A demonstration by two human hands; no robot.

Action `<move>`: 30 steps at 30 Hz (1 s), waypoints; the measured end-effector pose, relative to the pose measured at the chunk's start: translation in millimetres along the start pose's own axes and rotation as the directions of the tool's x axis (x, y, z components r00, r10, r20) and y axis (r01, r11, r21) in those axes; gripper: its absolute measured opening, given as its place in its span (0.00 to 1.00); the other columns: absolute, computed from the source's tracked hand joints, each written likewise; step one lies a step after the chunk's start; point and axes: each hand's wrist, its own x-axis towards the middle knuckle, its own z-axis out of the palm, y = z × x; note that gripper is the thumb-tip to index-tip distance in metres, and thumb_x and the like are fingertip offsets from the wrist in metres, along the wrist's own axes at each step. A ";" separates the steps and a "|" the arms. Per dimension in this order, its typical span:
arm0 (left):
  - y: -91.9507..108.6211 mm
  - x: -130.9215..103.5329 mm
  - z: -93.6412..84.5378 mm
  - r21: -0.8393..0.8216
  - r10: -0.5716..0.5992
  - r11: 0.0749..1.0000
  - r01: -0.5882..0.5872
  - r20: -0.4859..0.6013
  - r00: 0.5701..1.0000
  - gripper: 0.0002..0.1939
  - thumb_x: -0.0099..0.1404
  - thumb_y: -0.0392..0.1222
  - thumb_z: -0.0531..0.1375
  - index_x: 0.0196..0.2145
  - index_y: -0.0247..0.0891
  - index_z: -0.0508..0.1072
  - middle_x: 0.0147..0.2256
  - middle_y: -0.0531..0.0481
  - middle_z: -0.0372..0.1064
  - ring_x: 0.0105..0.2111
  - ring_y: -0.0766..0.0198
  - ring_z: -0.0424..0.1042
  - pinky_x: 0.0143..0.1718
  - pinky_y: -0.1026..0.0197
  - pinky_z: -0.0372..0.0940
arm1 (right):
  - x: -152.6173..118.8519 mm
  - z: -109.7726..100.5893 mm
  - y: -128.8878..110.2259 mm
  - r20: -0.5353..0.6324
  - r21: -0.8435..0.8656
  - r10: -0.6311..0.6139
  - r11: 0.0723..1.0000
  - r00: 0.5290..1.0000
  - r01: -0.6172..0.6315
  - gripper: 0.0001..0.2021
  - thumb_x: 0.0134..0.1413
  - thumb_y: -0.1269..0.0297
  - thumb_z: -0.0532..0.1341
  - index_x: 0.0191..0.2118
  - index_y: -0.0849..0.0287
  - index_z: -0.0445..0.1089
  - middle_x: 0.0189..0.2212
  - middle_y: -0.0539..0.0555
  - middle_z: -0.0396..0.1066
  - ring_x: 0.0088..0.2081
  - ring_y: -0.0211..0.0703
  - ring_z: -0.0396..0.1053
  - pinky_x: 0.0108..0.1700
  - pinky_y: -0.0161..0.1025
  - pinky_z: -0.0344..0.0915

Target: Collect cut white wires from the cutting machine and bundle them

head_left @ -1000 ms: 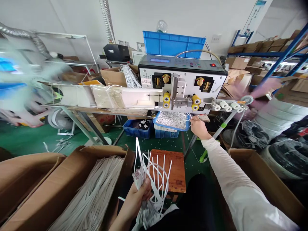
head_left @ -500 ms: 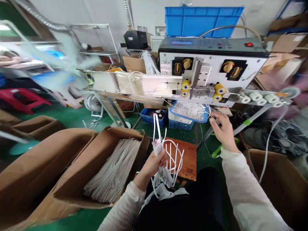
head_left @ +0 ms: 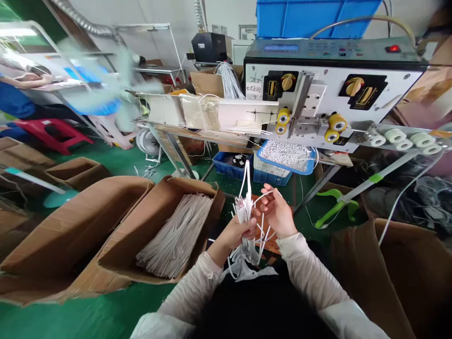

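Note:
My left hand (head_left: 242,230) is closed around an upright bundle of white wires (head_left: 243,212), with cut ends at the top. Two longer strands rise above the bundle, and loose ends hang below over my lap. Just right of the bundle, my right hand (head_left: 278,214) has its fingers curled, with a single white wire (head_left: 263,196) pinched at the fingertips. Behind the hands, a reddish-brown wooden stool (head_left: 273,242) is mostly covered.
A wire-cutting machine (head_left: 328,89) with yellow rollers stands ahead on a bench. Beneath it is a blue tray (head_left: 286,157) of small white pieces. A cardboard box (head_left: 120,245) of white wires lies left; another box (head_left: 384,278) stands right. A fan (head_left: 116,89) spins at far left.
My right hand has moved left and down from beside the blue tray to the bundle. My left hand keeps its hold. The view has shifted slightly.

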 end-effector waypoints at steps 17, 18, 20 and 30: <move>18.3 13.1 -24.1 -0.141 0.252 0.926 -0.351 -0.461 0.851 0.22 0.54 0.51 0.73 0.33 0.36 0.68 0.20 0.62 0.55 0.18 0.74 0.52 0.28 0.64 0.66 | -58.1 -114.6 -85.4 -0.205 0.281 -0.036 0.955 0.978 0.094 0.09 0.52 0.69 0.64 0.28 0.57 0.61 0.20 0.42 0.55 0.19 0.28 0.56 0.21 0.27 0.61; 20.0 14.3 -23.7 -0.138 0.256 0.925 -0.354 -0.460 0.850 0.22 0.54 0.51 0.73 0.33 0.36 0.68 0.19 0.62 0.54 0.18 0.74 0.51 0.27 0.65 0.65 | -65.9 -128.0 -84.9 -0.208 0.233 -0.011 0.971 0.978 0.060 0.12 0.52 0.68 0.64 0.25 0.56 0.59 0.18 0.42 0.52 0.17 0.29 0.54 0.19 0.28 0.59; 23.3 16.0 -23.5 -0.140 0.262 0.924 -0.357 -0.450 0.854 0.22 0.54 0.52 0.73 0.32 0.36 0.68 0.19 0.62 0.52 0.18 0.75 0.50 0.25 0.67 0.62 | -83.0 -161.0 -81.9 -0.199 0.065 0.064 0.997 0.978 -0.052 0.16 0.52 0.64 0.64 0.21 0.54 0.56 0.15 0.42 0.44 0.15 0.32 0.50 0.16 0.31 0.54; 13.3 8.3 -8.1 -0.093 0.179 0.978 -0.188 -0.097 0.979 0.18 0.61 0.52 0.68 0.33 0.36 0.68 0.18 0.63 0.48 0.16 0.76 0.44 0.19 0.68 0.48 | -100.0 -240.9 -56.0 -0.242 -0.872 0.158 0.398 0.957 -0.286 0.13 0.38 0.52 0.73 0.35 0.42 0.78 0.38 0.60 0.78 0.44 0.66 0.77 0.37 0.56 0.73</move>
